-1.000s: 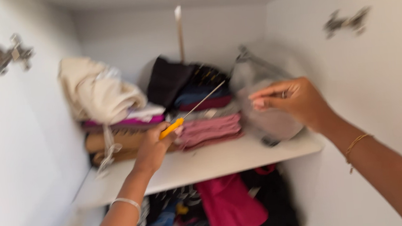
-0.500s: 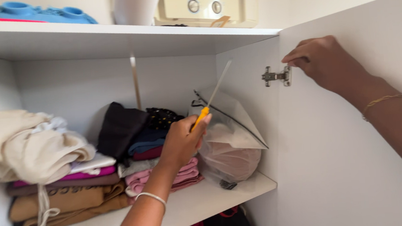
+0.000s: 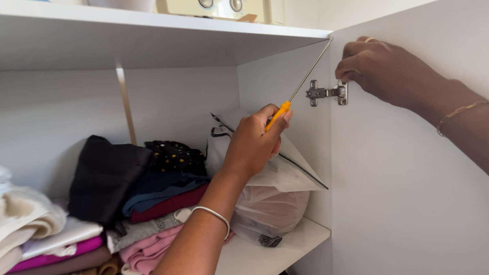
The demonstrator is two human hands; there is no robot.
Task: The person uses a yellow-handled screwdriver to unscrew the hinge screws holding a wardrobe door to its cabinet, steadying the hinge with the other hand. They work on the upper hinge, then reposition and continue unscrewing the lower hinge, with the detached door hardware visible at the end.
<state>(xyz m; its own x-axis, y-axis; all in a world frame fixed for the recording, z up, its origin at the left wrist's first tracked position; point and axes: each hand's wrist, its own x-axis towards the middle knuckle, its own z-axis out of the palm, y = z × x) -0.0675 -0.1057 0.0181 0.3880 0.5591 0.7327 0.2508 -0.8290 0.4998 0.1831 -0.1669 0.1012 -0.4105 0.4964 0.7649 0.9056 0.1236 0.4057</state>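
Observation:
My left hand grips a screwdriver by its orange handle. The long metal shaft slants up to the right, its tip near the corner under the top shelf, above the metal hinge. My right hand rests on the inside of the white cupboard door, fingertips touching the right end of the hinge. A bracelet is on each wrist.
Stacks of folded clothes fill the white shelf, with a clear plastic bag at its right end. The top shelf carries a cream appliance and a white container. A metal rod stands at the back.
The view rose from the lower shelf to the upper hinge. My left hand lifted the screwdriver toward the hinge. My right hand went up the door to the hinge.

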